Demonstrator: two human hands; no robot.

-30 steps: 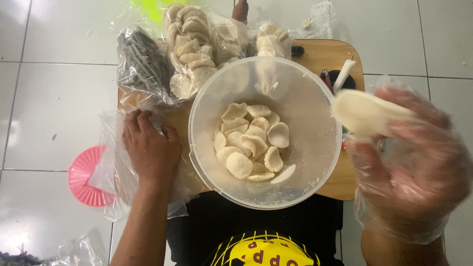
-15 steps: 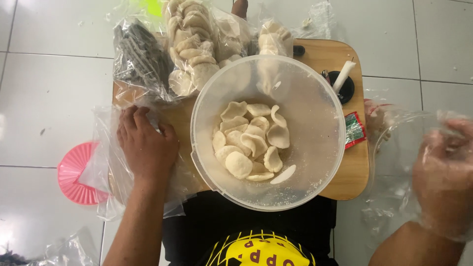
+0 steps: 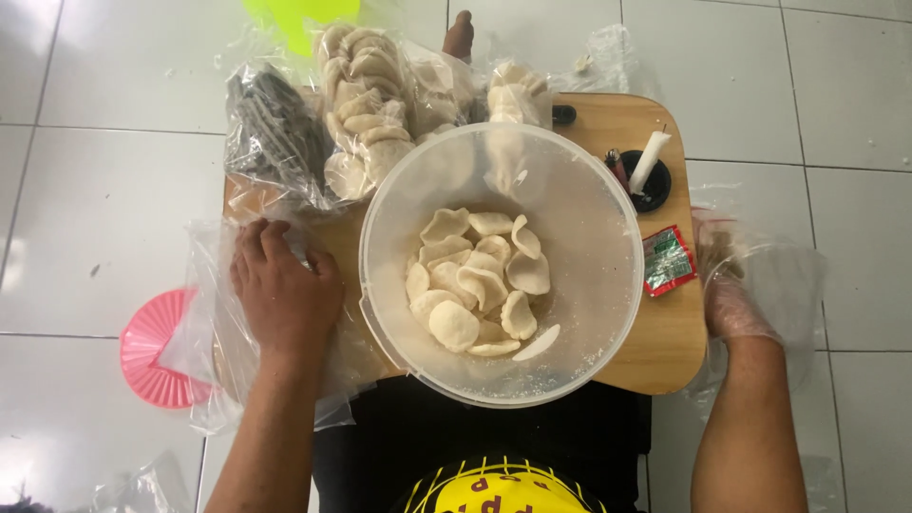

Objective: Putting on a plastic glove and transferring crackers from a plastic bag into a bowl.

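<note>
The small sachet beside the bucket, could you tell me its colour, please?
Red and green sachet, clearest in the head view.

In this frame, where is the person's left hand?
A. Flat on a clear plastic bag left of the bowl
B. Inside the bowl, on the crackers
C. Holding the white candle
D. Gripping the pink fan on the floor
A: the left hand lies palm down on the clear bag beside the bowl, away from the crackers inside it.
</note>
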